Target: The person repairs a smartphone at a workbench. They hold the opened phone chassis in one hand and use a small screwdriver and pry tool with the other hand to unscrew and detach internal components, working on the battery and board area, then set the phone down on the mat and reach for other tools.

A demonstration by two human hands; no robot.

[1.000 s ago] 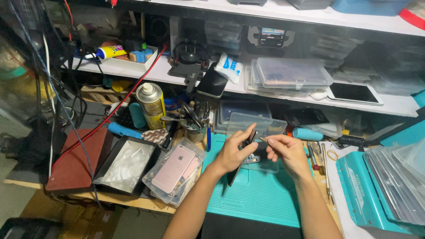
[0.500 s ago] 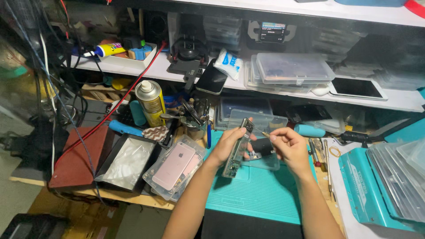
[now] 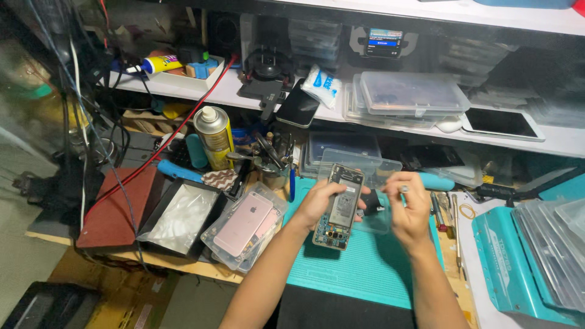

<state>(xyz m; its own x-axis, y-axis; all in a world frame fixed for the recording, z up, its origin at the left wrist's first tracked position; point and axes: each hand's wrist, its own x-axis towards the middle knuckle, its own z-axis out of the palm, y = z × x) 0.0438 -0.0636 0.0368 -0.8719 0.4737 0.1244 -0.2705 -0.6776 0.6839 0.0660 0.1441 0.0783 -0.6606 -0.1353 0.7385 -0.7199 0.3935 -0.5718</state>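
Note:
My left hand (image 3: 320, 204) holds an opened smartphone (image 3: 339, 207) upright, its back cover off and its inner parts and battery facing me. My right hand (image 3: 407, 207) is just right of it with the fingertips pinched on a tiny part, too small to name. Both hands hover over the teal cutting mat (image 3: 359, 268). A clear plastic case (image 3: 376, 216) lies under and between the hands.
A pink phone (image 3: 242, 222) rests in clear trays left of the mat, beside a black tray (image 3: 180, 216) and a red-brown pad (image 3: 119, 204). A spray can (image 3: 214, 137) and a cup of tools (image 3: 273, 161) stand behind. Teal machine (image 3: 518, 268) at right; a cluttered shelf (image 3: 402, 131) behind.
The left hand has turned the phone from edge-on to upright, so its open back faces me. The right hand has moved slightly right of it, fingers still pinched.

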